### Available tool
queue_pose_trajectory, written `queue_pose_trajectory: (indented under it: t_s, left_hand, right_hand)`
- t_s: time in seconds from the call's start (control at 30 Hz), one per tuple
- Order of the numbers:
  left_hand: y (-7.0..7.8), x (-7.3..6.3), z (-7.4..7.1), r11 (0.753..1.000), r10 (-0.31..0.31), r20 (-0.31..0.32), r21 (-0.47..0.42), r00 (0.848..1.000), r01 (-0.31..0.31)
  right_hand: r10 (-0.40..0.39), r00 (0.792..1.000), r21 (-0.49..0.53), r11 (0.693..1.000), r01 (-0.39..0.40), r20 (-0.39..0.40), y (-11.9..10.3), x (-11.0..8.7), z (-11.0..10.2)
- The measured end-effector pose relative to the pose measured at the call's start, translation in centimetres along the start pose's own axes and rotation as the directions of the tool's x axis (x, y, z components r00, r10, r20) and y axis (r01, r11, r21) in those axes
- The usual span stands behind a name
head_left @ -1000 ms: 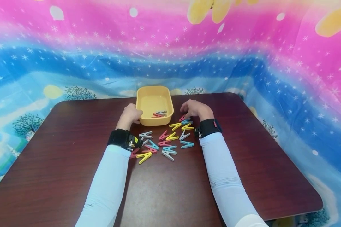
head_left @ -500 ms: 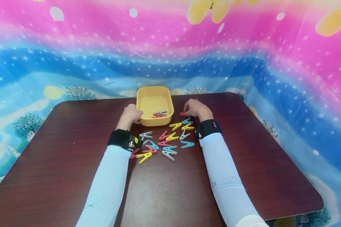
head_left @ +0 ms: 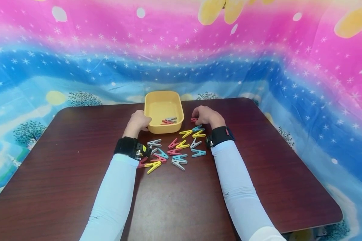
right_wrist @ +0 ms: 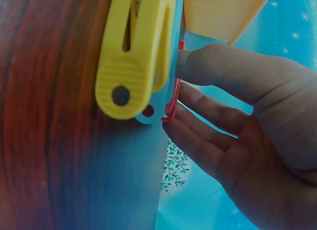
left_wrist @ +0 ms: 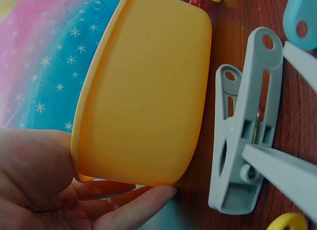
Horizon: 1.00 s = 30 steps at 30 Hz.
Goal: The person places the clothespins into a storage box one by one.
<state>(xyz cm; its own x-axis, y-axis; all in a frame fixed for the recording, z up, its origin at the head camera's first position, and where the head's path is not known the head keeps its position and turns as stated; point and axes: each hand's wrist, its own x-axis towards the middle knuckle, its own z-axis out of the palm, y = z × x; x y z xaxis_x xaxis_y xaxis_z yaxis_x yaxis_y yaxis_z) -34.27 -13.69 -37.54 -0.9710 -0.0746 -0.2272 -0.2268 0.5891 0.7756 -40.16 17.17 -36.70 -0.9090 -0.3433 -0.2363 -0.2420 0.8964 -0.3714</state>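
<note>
My left hand (head_left: 138, 121) grips the near left side of a yellow plastic basin (head_left: 148, 100). In the left wrist view, its fingers (left_wrist: 141, 207) lie against the basin's outer wall. To the right of the basin, my right hand (head_left: 209, 116) pinches a red clothespin (head_left: 194, 119) with thumb and fingers. The right wrist view shows that red clothespin (right_wrist: 173, 98) partly hidden behind a blue clothespin (right_wrist: 147, 114) and a yellow clothespin (right_wrist: 124, 76). A few red and grey clothespins (head_left: 170, 120) lie inside the basin.
Several red, yellow, blue and grey clothespins (head_left: 179, 157) are scattered on the dark wooden table (head_left: 181, 204) between the arms. A grey clothespin (left_wrist: 242, 136) lies close to the basin in the left wrist view. A patterned cloth (head_left: 169, 50) hangs behind the table.
My right hand has taken the red clothespin and shifted it slightly away from the blue one, farther back on the table. The left hand and the basin have stayed put.
</note>
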Motion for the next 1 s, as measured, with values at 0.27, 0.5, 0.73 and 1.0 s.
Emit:
queue_pose_trajectory:
  t_s: [0.27,0.5,0.73,1.0]
  left_hand:
    - [0.09,-0.11,-0.04,1.000,-0.002,0.001,0.003,1.000,0.002]
    - [0.10,-0.09,-0.03,1.000,-0.001,0.004,0.007,1.000,0.001]
    - [-0.07,0.41,0.15,1.000,-0.009,0.000,0.021,1.000,0.009]
    - [0.03,-0.07,0.07,1.000,-0.006,0.002,0.010,1.000,0.006]
  right_hand:
    - [0.009,1.000,-0.021,1.000,-0.009,-0.005,0.10,-0.06,-0.05]
    - [0.008,1.000,-0.030,1.000,-0.009,-0.024,0.11,-0.01,0.00]
    - [-0.007,0.998,-0.038,0.999,0.005,-0.066,0.26,-0.04,0.10]
    - [0.028,0.974,0.033,0.999,-0.021,-0.225,-0.59,-0.11,-0.51]
